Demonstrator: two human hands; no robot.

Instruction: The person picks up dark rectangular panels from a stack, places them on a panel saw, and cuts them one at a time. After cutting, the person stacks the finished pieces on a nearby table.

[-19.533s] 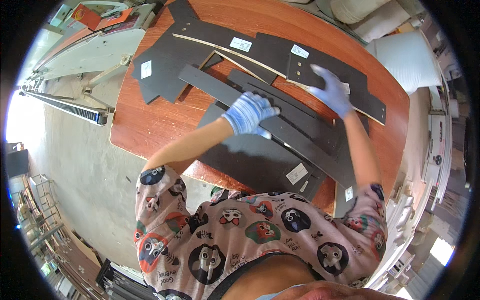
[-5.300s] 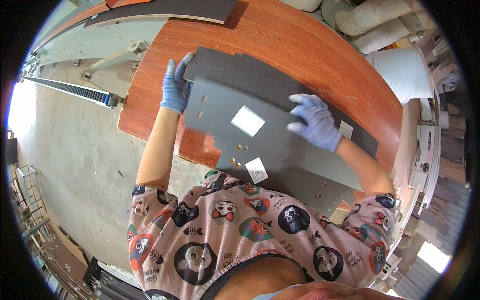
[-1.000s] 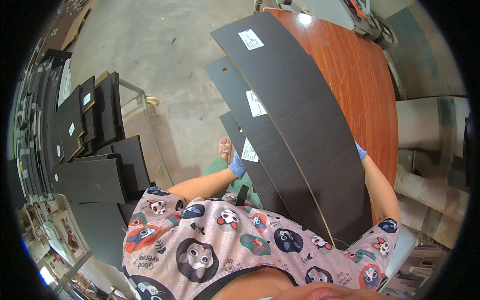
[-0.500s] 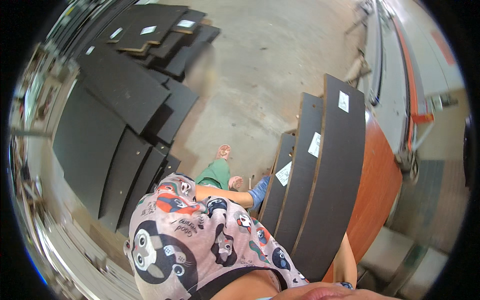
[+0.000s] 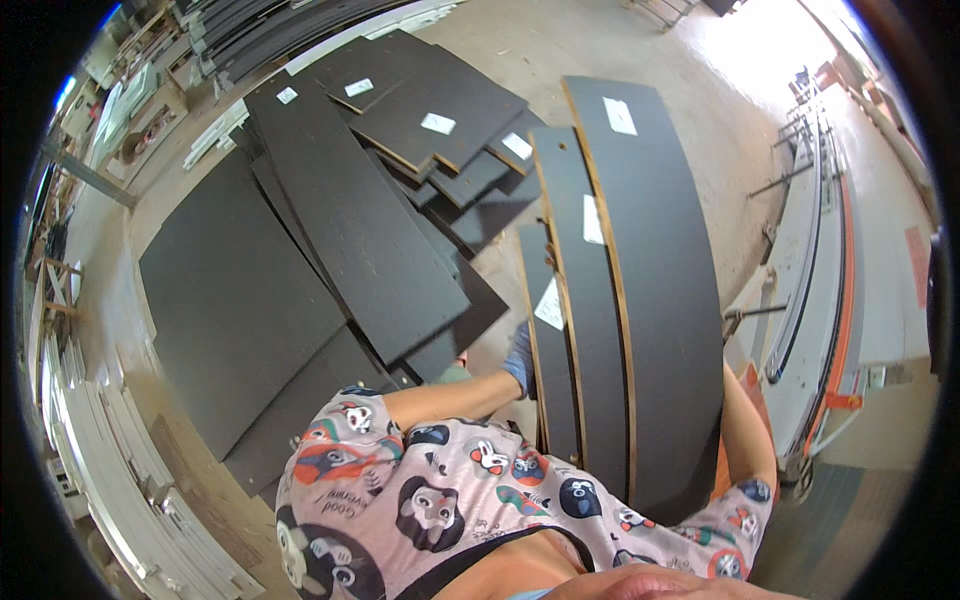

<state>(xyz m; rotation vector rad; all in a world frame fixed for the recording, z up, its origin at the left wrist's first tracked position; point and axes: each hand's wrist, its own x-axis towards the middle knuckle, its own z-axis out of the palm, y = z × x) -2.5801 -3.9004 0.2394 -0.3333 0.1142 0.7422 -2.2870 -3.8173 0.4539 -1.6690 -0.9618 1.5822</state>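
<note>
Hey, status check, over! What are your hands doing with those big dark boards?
Left hand gripping stacked dark boards from beneath. Right hand hidden behind them. More boards spread over floor ahead.

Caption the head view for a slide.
Person carries stacked dark panels, gloved left hand under their edge, above more dark boards spread on the concrete floor.

Grey concrete floor (image 5: 640, 60), dark flat panels (image 5: 360, 230) piled overlapping on it, white labels on some
</note>
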